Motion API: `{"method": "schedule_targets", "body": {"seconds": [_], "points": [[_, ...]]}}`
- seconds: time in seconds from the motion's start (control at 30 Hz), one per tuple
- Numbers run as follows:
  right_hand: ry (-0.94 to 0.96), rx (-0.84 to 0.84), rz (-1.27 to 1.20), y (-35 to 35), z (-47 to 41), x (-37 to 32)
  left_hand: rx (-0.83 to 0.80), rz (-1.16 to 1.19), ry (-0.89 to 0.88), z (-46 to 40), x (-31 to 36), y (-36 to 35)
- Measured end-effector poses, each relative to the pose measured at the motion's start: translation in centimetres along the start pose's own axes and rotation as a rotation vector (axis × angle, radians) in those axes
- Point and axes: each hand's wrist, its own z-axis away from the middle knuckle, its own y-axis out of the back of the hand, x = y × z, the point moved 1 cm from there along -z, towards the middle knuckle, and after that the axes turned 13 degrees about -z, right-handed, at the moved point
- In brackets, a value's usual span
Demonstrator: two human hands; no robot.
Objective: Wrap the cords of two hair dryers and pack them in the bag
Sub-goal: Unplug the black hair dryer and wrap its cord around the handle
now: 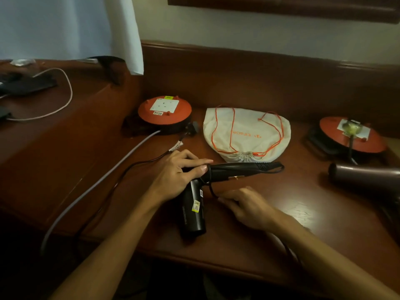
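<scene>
A black hair dryer (195, 204) is laid on the brown desk (292, 224) near the front edge, its barrel pointing toward the near side and its handle stretched out to the right. It is pinned where barrel and handle meet by the left hand (179, 172), whose fingers are curled over the joint, apparently so that the body is kept from turning while the cord is wound. A loop of the black cord (211, 188) is seen around the base of the handle, and it is led down to the right hand (244, 207), where it seems to be pinched between the fingertips; the grip itself is partly hidden, so only a light hold can be judged. The rest of the cord is trailed off to the left toward its plug (191, 127), which is lying just beside an orange cable reel (164, 110), unplugged as far as can be told. The white drawstring bag (246, 132) is lying flat just beyond the dryer, its mouth drawn closed and turned to the near side, within easy reach for packing. A second hair dryer (363, 175) is left at the far right, its cord run to another orange reel (351, 135), so that half of the task is judged not yet begun.
</scene>
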Motion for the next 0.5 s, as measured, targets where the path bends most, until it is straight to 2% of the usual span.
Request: {"method": "schedule_targets", "body": {"seconds": [0.07, 0.13, 0.17, 0.2, 0.23, 0.27, 0.3, 0.33, 0.37, 0.43, 0.5], "points": [[0.034, 0.027, 0.047, 0.8, -0.7, 0.8, -0.008, 0.125, 0.007, 0.2, -0.2, 0.4], [-0.019, -0.050, 0.008, 1.4, -1.2, 2.2, -0.020, 0.186, -0.005, 0.5, -0.3, 0.7], [-0.149, -0.098, -0.043, 0.6, -2.6, 3.4, -0.029, 0.190, -0.017, 0.7, -0.3, 0.9], [-0.176, -0.098, -0.032, -0.3, -2.3, 5.5, -0.049, 0.185, -0.030, 0.8, -0.3, 1.1], [-0.310, -0.060, 0.064, -0.3, -1.2, 7.8, -0.076, 0.180, -0.041, 1.0, -0.2, 1.2], [-0.506, -0.089, -0.001, 0.3, -2.0, 9.2, -0.101, 0.174, -0.047, 1.1, -0.1, 1.3], [-0.460, -0.096, -0.004, 0.5, -2.8, 10.1, -0.120, 0.163, -0.054, 1.1, 0.0, 1.4], [-0.351, -0.212, 0.003, 1.2, -3.6, 9.0, -0.136, 0.143, -0.061, 1.2, 0.1, 1.4], [-0.263, -0.169, -0.005, 3.0, -6.2, 7.3, -0.151, 0.116, -0.068, 1.3, 0.2, 1.4], [-0.200, -0.188, -0.233, 6.3, -7.1, 3.0, -0.182, 0.051, -0.088, 1.3, 0.4, 1.3], [-0.143, -0.206, -0.249, 7.3, -7.9, 0.9, -0.203, -0.012, -0.099, 1.0, 0.8, 1.0]]}}
